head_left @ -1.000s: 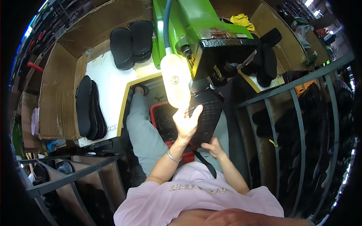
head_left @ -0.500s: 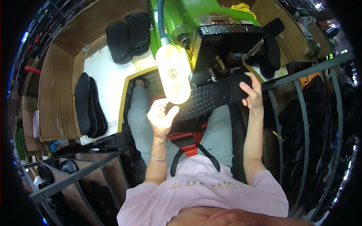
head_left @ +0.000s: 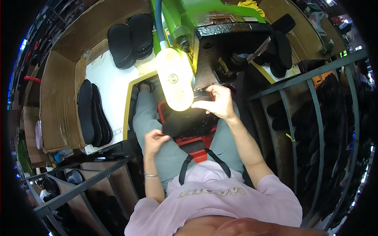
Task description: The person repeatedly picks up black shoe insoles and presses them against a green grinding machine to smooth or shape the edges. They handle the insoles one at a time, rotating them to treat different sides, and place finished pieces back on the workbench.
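Observation:
A black shoe sole (head_left: 187, 121) lies between my hands above my lap, its dark face blurred and glossy. My left hand (head_left: 154, 142) pinches its near left edge with thumb and fingertips. My right hand (head_left: 222, 103) grips its far right part, thumb and fingers curved around it under the machine's head. A bright lamp (head_left: 175, 78) hides part of the sole's far edge. The green machine (head_left: 212, 15) with its black head (head_left: 232, 43) stands just beyond my right hand.
At left, a cardboard box (head_left: 59, 98) surrounds a white board (head_left: 103, 78) bearing stacks of black soles (head_left: 92, 114). More black soles (head_left: 280, 55) sit right of the machine. Metal rack rails (head_left: 315, 106) stand close on the right, others (head_left: 82, 188) at lower left. A red stool (head_left: 197, 143) shows beneath me.
The sole has moved left and nearer, away from the machine's head, and turned so its gridded face no longer shows. My right hand has moved left; my left hand has come down toward me.

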The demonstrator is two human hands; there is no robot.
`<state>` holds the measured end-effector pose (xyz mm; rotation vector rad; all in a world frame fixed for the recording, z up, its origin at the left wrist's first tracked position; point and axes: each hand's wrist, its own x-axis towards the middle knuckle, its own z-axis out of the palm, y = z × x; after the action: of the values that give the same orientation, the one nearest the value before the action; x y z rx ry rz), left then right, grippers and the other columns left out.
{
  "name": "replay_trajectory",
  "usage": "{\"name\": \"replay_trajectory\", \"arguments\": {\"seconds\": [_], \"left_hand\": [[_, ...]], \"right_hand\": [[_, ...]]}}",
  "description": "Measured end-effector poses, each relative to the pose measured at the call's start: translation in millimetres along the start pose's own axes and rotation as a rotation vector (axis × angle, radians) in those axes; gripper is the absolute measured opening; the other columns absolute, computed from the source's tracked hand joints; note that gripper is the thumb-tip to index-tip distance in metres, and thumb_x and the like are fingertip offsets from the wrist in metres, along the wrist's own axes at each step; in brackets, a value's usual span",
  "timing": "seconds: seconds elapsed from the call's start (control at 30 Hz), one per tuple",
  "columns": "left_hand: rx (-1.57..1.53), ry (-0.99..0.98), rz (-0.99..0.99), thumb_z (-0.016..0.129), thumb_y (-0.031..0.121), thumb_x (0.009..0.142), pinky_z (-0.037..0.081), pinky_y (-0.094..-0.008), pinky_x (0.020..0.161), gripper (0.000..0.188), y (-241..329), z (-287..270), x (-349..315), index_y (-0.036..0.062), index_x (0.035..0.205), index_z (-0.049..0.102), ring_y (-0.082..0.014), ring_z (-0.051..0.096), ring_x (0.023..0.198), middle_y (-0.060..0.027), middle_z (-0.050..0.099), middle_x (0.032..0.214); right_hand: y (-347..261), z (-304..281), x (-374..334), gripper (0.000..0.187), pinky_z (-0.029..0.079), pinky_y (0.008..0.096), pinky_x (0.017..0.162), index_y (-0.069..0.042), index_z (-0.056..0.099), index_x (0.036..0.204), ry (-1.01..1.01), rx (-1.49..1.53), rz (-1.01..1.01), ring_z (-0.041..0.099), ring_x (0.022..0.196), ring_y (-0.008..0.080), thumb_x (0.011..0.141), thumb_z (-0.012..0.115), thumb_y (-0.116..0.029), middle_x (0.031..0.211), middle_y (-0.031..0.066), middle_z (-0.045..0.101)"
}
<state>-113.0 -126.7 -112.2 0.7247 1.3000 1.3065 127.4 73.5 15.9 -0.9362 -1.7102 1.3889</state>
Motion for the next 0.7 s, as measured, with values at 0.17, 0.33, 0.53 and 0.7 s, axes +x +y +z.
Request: {"name": "replay_trajectory", "arguments": {"seconds": [0.17,0.33,0.53,0.7], "left_hand": [[0.107,0.016,-0.044,0.074,-0.004,0.076,0.053,-0.0259,0.073,0.02,-40.8,105.3,2.7,-0.0026,0.096,0.069,-0.0101,0.065,0.081,-0.0057,0.071,0.089],[0.384,-0.101,0.19,0.076,0.001,0.076,0.053,-0.0291,0.077,0.027,3.7,127.1,4.2,-0.0048,0.101,0.066,-0.0138,0.067,0.083,-0.0107,0.071,0.091],[0.362,-0.04,0.49,0.075,-0.002,0.078,0.051,-0.0253,0.077,0.029,85.9,150.1,43.4,-0.0037,0.104,0.061,-0.0122,0.063,0.083,-0.0077,0.068,0.093],[0.278,0.033,0.494,0.073,-0.004,0.079,0.048,-0.0216,0.071,0.018,94.3,139.9,61.1,-0.0032,0.094,0.063,-0.0074,0.06,0.075,-0.0059,0.068,0.086]], "right_hand": [[-7.4,-1.1,-3.8,0.028,0.043,0.0175,0.047,0.004,0.063,0.087,0.03,-0.134,-0.217,0.058,0.063,0.0041,0.068,0.083,0.001,0.071,0.0019,0.063],[-46.2,-43.4,-16.4,0.025,0.045,0.0179,0.049,0.003,0.063,0.091,-0.085,-0.1,-0.154,0.059,0.066,0.0047,0.072,0.079,0.003,0.08,0.0016,0.062],[-15.2,-41.2,-25.5,0.021,0.047,0.0189,0.049,0.003,0.062,0.096,-0.025,0.127,0.03,0.058,0.064,0.0057,0.079,0.074,0.001,0.083,0.0033,0.063],[-4.1,-23.1,-23.0,0.029,0.048,0.0203,0.048,0.001,0.058,0.101,0.12,0.322,0.009,0.059,0.063,0.0066,0.08,0.077,-0.005,0.083,0.0048,0.064]]}}
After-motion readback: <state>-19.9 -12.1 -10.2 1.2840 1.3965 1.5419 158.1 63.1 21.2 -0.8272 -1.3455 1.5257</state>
